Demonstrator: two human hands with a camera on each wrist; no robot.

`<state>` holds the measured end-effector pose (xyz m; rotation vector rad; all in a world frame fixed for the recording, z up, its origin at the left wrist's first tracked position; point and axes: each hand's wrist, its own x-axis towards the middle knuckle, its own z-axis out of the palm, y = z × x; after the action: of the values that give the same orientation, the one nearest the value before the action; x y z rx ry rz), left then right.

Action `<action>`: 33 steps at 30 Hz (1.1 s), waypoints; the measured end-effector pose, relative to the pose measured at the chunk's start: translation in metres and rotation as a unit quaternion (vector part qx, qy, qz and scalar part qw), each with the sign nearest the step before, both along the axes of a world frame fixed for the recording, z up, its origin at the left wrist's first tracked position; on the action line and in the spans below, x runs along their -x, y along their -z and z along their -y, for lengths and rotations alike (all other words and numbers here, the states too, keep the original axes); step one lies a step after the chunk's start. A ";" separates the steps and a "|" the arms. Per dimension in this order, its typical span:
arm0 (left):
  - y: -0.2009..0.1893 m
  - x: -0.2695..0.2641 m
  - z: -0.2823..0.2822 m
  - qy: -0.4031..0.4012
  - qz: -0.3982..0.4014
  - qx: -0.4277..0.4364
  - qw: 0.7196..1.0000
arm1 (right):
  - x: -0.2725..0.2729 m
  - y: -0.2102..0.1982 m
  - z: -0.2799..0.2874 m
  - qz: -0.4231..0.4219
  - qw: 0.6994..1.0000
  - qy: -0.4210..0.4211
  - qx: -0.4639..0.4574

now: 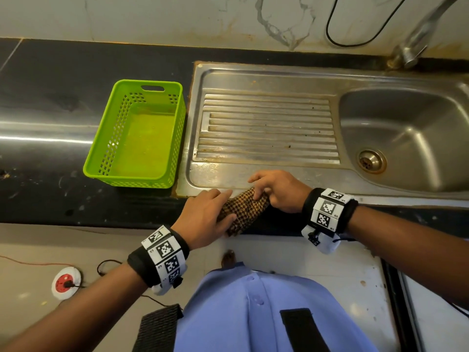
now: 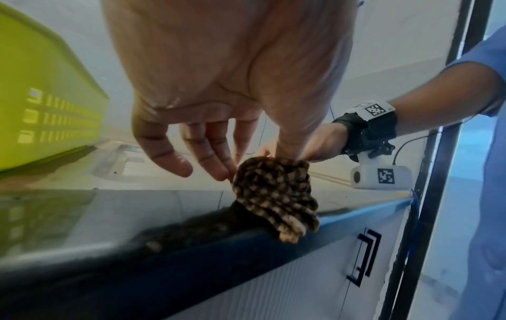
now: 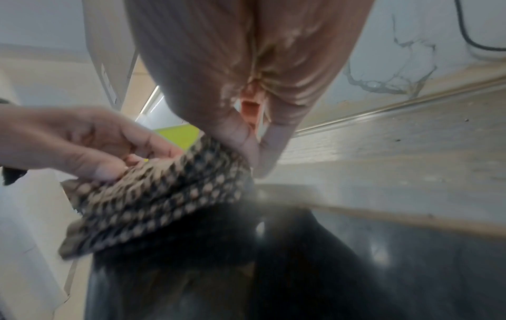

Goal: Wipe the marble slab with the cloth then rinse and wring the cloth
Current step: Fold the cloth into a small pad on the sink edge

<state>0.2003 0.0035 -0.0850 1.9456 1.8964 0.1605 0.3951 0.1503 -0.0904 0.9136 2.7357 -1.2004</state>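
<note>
A brown-and-black checked cloth [image 1: 245,212] is bunched into a roll over the front edge of the black marble slab [image 1: 50,102], just in front of the steel sink's rim. My left hand [image 1: 224,205] pinches its near end between thumb and fingers. My right hand [image 1: 261,191] curls round its far end. In the left wrist view the left hand [image 2: 246,166] has its thumb on the cloth [image 2: 273,194], which hangs past the counter edge. In the right wrist view the right hand [image 3: 254,155] grips the cloth [image 3: 164,194], and the left hand [image 3: 128,164] pinches its edge.
An empty green plastic basket [image 1: 139,133] stands on the slab left of the sink. The ribbed drainboard [image 1: 266,128] lies behind my hands. The basin [image 1: 406,138] and the tap [image 1: 418,39] are at the right. A black cable [image 1: 355,41] hangs on the wall.
</note>
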 end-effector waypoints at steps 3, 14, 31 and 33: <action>-0.004 -0.004 -0.006 -0.019 -0.009 0.019 1.000 | -0.001 -0.011 -0.007 0.042 0.999 -0.003 0.016; -0.016 -0.018 -0.016 -0.027 0.046 0.085 0.995 | 0.006 -0.028 0.006 0.001 0.995 -0.085 -0.059; -0.069 -0.080 -0.101 0.024 0.205 0.065 0.976 | -0.125 -0.057 0.003 -0.063 0.977 0.181 0.091; -0.075 -0.112 -0.115 0.059 0.225 0.088 0.969 | -0.164 -0.063 0.007 -0.100 0.959 0.244 0.102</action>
<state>0.3123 0.1184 -0.0100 1.7193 1.4467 0.3522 0.5589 0.1431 -0.0274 1.5752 2.5296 -1.6969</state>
